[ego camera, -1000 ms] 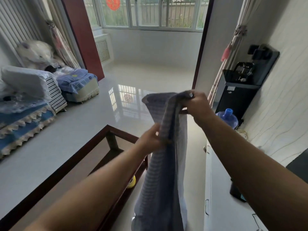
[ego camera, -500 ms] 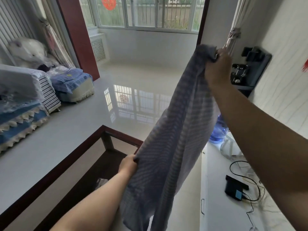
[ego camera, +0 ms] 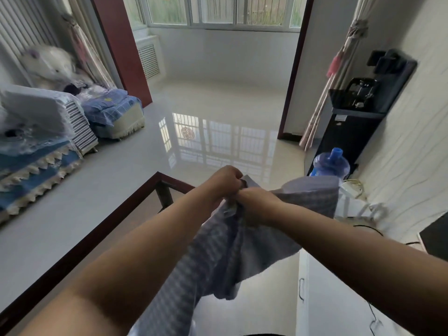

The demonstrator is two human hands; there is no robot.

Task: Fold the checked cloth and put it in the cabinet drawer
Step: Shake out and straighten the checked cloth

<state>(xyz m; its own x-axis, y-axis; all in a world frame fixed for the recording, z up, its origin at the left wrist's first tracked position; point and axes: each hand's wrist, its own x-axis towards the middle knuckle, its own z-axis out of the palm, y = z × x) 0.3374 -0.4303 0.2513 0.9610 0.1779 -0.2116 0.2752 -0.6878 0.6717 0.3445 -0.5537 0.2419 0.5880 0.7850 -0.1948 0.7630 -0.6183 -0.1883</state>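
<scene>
A dark-framed table (ego camera: 80, 248) is seen at 9 o'clock. At centre, the checked cloth (ego camera: 218, 258) is gripped in mid-air by the left hand (ego camera: 226, 181) and right hand (ego camera: 254, 204), fingers curled tight on its bunched top edge. A white cabinet (ego camera: 324, 309) is seen at 4 o'clock.

A glossy floor (ego camera: 218, 112) is being lit by the window (ego camera: 218, 10) at the top of the frame, whose bars are being mirrored in it. At the left, a sofa (ego camera: 36, 146) is being covered by blue, fringed cloths, with a white plush toy (ego camera: 48, 61) lying blurred above it. A dark table (ego camera: 101, 229) is being shown at lower left. At the right, a black dispenser (ego camera: 356, 122) is standing against the wall, with a blue bottle (ego camera: 331, 163) just beside it and a tied curtain (ego camera: 339, 69) hanging near.
</scene>
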